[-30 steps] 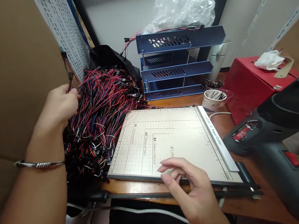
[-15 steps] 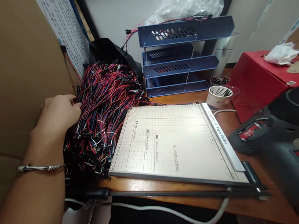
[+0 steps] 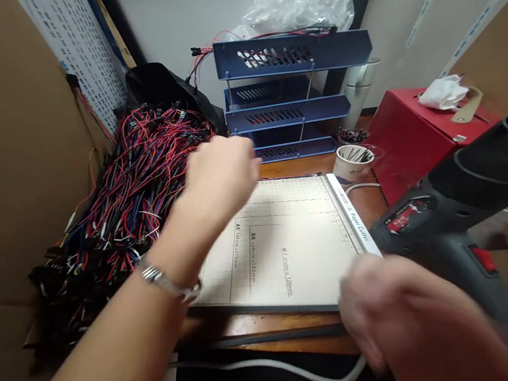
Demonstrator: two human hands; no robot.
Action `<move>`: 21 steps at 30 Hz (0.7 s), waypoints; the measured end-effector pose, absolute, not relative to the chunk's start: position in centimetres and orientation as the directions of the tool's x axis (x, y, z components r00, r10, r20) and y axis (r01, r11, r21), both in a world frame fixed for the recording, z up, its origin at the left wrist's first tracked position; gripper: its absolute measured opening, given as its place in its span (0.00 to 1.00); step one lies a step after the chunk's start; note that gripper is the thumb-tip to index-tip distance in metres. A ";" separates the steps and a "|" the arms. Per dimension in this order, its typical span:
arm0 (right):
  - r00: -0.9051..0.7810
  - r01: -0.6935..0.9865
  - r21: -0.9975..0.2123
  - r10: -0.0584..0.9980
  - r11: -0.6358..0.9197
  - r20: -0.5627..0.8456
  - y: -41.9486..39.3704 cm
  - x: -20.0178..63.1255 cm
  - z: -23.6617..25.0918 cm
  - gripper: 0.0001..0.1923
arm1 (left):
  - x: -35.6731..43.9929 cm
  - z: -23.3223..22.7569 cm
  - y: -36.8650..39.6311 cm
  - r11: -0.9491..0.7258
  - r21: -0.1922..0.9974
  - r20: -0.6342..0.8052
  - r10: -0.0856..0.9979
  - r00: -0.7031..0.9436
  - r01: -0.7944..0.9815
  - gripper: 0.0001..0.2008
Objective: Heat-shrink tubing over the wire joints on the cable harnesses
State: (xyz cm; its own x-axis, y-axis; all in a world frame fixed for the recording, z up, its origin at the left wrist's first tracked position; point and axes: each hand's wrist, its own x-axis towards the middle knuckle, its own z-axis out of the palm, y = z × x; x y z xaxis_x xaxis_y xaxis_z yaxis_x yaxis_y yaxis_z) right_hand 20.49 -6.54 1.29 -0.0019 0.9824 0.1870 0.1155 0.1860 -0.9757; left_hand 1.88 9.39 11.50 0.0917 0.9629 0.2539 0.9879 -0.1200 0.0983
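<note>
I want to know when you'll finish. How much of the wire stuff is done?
Nothing shows as done: no wire lies on the paper cutter. In hand: the left hand, blurred, is above the cutter beside the wire pile; the right hand is by the heat gun. Left: the whole big pile.

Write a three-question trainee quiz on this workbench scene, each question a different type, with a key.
1. True or false: the left hand hangs over the paper cutter, next to the wire bundle.
2. Multiple choice: what stands behind the paper cutter? A) blue tray rack B) green bucket C) laptop
3. Fill in: the blurred right hand is at the grip of the black ____.

Key: 1 true; 2 A; 3 heat gun. Whether either hand grips anything is too blurred to tell.
</note>
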 end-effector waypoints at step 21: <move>0.092 0.116 -0.992 0.995 -0.043 -0.033 -1.2 18.4 -1.6 0.24 | 12.3 0.7 26.1 -0.453 0.409 -0.275 0.767 0.580 0.792 0.16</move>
